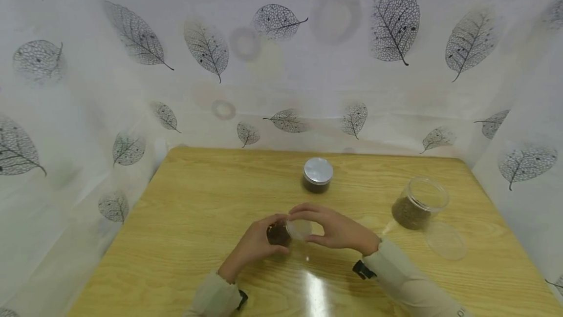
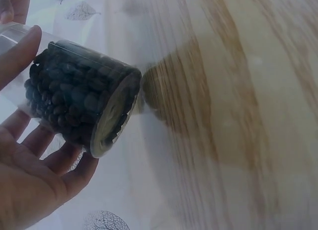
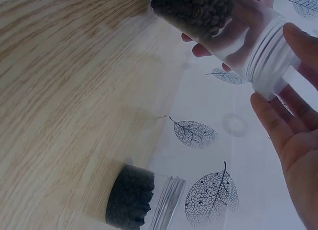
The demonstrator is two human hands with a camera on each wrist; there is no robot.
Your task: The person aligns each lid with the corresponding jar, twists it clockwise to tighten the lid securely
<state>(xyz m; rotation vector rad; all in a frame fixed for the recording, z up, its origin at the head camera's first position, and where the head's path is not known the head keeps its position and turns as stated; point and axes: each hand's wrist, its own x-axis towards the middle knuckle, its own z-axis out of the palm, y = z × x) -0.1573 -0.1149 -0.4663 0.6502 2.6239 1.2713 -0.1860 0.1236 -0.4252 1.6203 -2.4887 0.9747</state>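
From where I stand, white cloth printed with skeletal grey leaves hangs behind and along both sides of a pale wooden tabletop, whose back corners are rounded. The wood is glossy and streaked with grain; its broad left side gives the arms room to move, while the vessels sit from the middle across to the right.

Two cream sleeves reach in from the near edge. The left hand has its grip curled round a clear cylindrical jar near the middle, and the right hand pinches a whitish, see-through cap at that jar's ribbed mouth, thumb against fingers. I can't tell how tightly the cap sits.

Near the right edge stands a wide clear tub, open at the top, with dark brown grainy stuff in its lower part. Just beside it lies a thin translucent disc, flat on the wood. Close to the back edge, a smaller jar stands upright under a round silvery lid, dark contents showing through its wall.

Smallest are the glossy dark beans heaped inside the held jar, with space above them.
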